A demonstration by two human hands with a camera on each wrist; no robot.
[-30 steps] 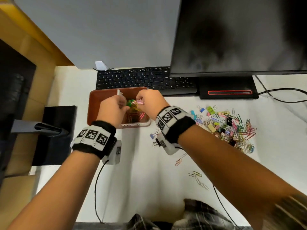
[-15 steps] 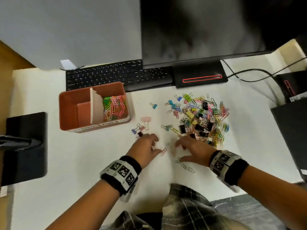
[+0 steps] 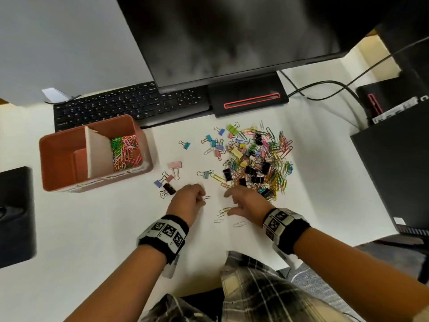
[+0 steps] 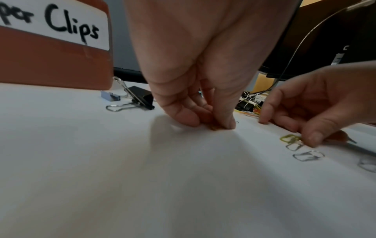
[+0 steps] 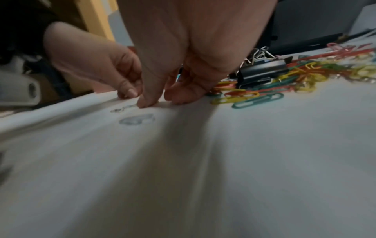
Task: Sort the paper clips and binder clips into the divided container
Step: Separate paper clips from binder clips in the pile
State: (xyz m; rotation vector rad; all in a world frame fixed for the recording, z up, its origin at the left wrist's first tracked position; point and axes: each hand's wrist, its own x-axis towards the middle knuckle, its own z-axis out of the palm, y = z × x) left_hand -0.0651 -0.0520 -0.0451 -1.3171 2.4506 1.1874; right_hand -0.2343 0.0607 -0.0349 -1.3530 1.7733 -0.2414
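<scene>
The reddish divided container [image 3: 58,163] stands at the left; its right compartment holds colored paper clips [image 3: 125,152], and the left one looks bare. A mixed pile of paper clips and binder clips [image 3: 255,163] lies to the right. My left hand [image 3: 201,198] [image 4: 213,125] pinches a small orange paper clip [image 3: 206,197] [image 4: 213,128] against the table. My right hand [image 3: 228,204] [image 5: 160,99] rests beside it with fingers spread. Its thumb tip touches a yellow paper clip [image 3: 224,209] [image 4: 290,138], and nothing is gripped.
Loose binder clips [image 3: 168,180] lie between the container and my left hand. More paper clips [image 3: 239,224] lie near the front edge. A black keyboard [image 3: 130,105], a monitor [image 3: 232,36] and cables [image 3: 325,86] line the back.
Both hands left the container and came down to the table in front of the pile. The left fingers have closed on the orange paper clip.
</scene>
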